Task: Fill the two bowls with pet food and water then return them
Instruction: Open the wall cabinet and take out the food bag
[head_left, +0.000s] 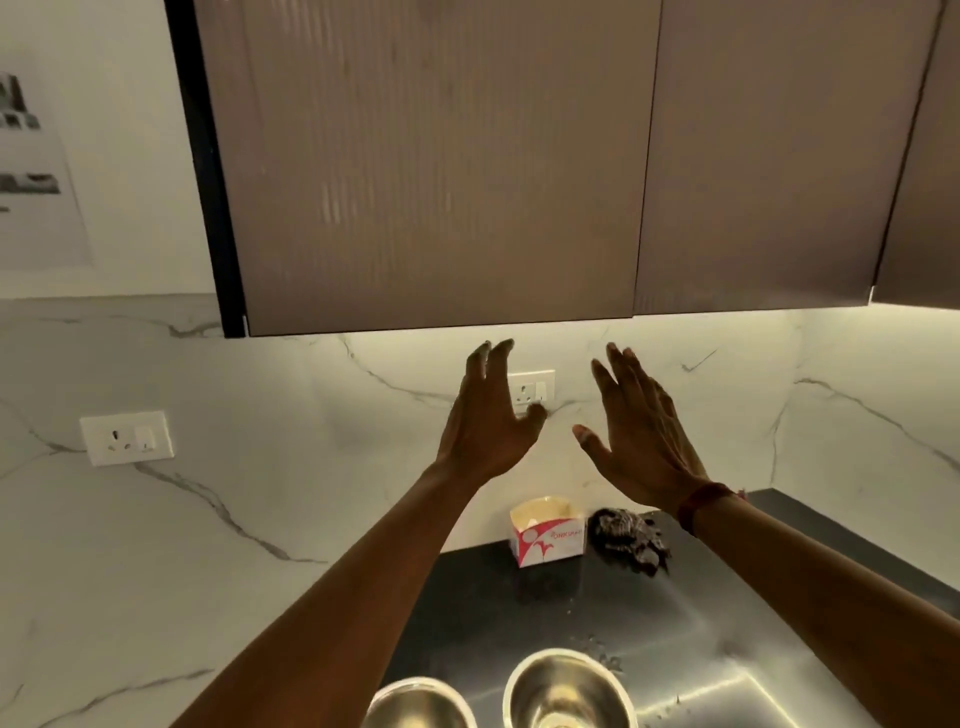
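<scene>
Two steel bowls stand side by side on the dark countertop (691, 649) at the bottom of the view: the left bowl (415, 704) is partly cut off by the frame, the right bowl (569, 686) looks empty and shiny. Both my arms are raised above them toward the underside of the brown wall cabinet (441, 182). My left hand (488, 415) is open with fingers spread, just below the cabinet's lower edge. My right hand (641, 431) is open too, palm facing left, a red thread on its wrist. Neither hand holds anything.
A small red-and-white open carton (548, 535) and a dark crumpled cloth (631, 540) sit at the back of the counter against the marble wall. One wall socket (535, 387) is behind my left hand, another socket (127, 438) at the left. Water drops lie on the counter.
</scene>
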